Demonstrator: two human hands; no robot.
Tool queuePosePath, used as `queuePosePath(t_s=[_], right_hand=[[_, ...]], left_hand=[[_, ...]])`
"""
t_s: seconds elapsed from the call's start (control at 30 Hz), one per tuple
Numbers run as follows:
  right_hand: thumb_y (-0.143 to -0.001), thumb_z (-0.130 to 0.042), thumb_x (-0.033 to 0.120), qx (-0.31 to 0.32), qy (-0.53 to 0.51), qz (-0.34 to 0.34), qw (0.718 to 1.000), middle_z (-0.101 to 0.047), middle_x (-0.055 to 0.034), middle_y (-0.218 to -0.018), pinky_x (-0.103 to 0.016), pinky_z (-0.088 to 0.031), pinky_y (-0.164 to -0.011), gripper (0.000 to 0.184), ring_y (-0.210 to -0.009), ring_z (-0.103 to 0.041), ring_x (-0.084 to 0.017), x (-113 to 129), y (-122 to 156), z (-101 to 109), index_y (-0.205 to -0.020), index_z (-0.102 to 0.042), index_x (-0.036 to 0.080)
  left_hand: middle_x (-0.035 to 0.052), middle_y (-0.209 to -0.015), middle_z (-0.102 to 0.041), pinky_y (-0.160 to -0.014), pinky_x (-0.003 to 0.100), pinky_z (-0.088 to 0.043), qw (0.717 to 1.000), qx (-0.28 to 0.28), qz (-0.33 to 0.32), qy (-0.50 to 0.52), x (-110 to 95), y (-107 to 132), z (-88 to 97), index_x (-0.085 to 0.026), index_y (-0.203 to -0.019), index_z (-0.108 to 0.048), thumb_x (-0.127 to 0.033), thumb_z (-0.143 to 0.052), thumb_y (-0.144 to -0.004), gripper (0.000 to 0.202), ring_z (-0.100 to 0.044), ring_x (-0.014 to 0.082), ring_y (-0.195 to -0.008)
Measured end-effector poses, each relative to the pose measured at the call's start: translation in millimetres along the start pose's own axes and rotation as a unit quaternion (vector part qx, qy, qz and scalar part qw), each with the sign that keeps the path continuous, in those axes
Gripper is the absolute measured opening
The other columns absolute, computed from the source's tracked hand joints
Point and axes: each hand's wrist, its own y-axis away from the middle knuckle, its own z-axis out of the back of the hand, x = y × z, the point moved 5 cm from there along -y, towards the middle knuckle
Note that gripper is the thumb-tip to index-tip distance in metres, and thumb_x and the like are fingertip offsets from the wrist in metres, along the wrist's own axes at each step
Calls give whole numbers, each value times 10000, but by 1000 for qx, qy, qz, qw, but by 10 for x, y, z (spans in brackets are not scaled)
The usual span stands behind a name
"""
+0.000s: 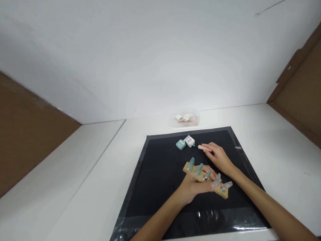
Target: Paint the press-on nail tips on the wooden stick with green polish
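My left hand (192,187) is wrapped round a tan nail display stand (187,166) and holds it tilted over the black mat. Along the stand sits a row of false nails (199,169); several are green and the one at the right end (227,186) is clear. My right hand (218,156) pinches the pale pink handle of a nail polish brush (204,147). The brush's tip is at the mouth of a white polish bottle (190,141), which seems to lie on its side. Touching it on the left is a green square bottle (181,144).
A clear plastic box (184,124) behind the mat holds several white bottles with pink handles. The black mat (150,180) is taped to a white table (100,180). Brown cardboard panels (298,87) stand at both sides, before a white wall.
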Motion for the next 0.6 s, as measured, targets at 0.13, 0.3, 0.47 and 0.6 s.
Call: queuePosePath(t_s=[0.13, 0.3, 0.47, 0.6], right_hand=[[-864, -478, 154, 4, -2, 3, 1000, -616, -58, -799, -314, -468, -657, 295, -694, -568, -188, 4, -8, -25, -1086, -670, 181], [-856, -482, 148, 12, -14, 1, 1000, -643, -80, -844, -338, -473, -710, 280, -764, -597, -210, 20, -29, -35, -1053, -681, 166], [-848, -484, 161, 8, -42, -12, 999, -664, -73, -845, -322, -476, -682, 250, -727, -604, -194, 6, -45, 4, -983, -693, 171], [-834, -482, 173, -6, -81, -27, 996, -691, -73, -890, -317, -486, -714, 232, -799, -635, -197, -38, -52, 50, -942, -688, 175]], left_hand=[[25, -695, -596, -602, 285, -434, 1000, 1, -4, 7, -9, -3, -4, -140, -603, -596, -355, -854, -485, 356, -554, 146, -657], [30, -698, -597, -580, 273, -426, 1000, -2, -1, 10, -16, 0, -1, -132, -607, -596, -350, -856, -488, 360, -555, 145, -651], [27, -693, -595, -567, 275, -425, 1000, 3, -6, 11, -18, -3, -5, -135, -612, -599, -382, -855, -479, 380, -564, 161, -660], [30, -697, -607, -559, 278, -424, 1000, 0, -10, 3, 0, -14, 16, -137, -608, -605, -395, -851, -481, 379, -559, 155, -637]])
